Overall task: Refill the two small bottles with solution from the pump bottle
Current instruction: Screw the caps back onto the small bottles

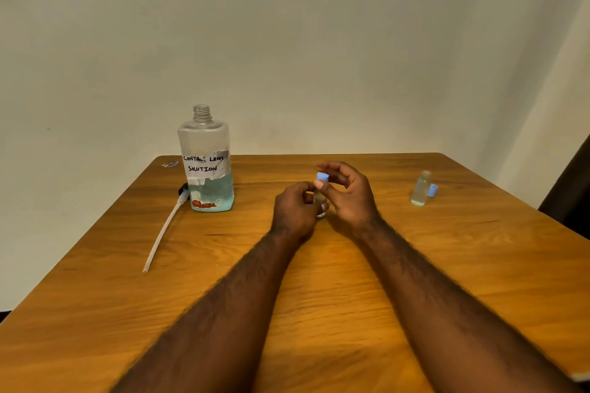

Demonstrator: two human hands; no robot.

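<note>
Nearest the camera, two bare forearms reached forward over the wooden bench (319,297) and met to the right of the pump bottle (207,166), a little nearer than it. The left hand (295,210) had its fingers curled round the body of a small bottle (320,199), which it held upright with its base at or just above the bench top; which of the two could not be told. A blue cap (322,176) sat at the top of that bottle. The right hand (349,198) was on the cap, with the thumb pressed at its lower edge and the fingers curled over and behind it, so both hands were closed on something.

To the left of the pump bottle, the removed pump (164,230) lay flat on the bench. Its dark head was just beside the bottle's base and its long pale tube ran back toward the near left edge.

The pump bottle itself stood upright with its threaded neck open. Pale blue liquid filled roughly its lower third, and a hand-lettered label reading "CONTACT LENS SOLUTION" was taped across its middle.

Well to the right of the pump bottle, beyond the hands, a second small bottle (421,188) stood uncapped. A loose blue cap (432,190) rested against its right side.

Just behind and to the left of the pump bottle, a small torn scrap (170,164) lay near the far left corner of the bench. A plain pale wall (319,41) rose behind it all.
</note>
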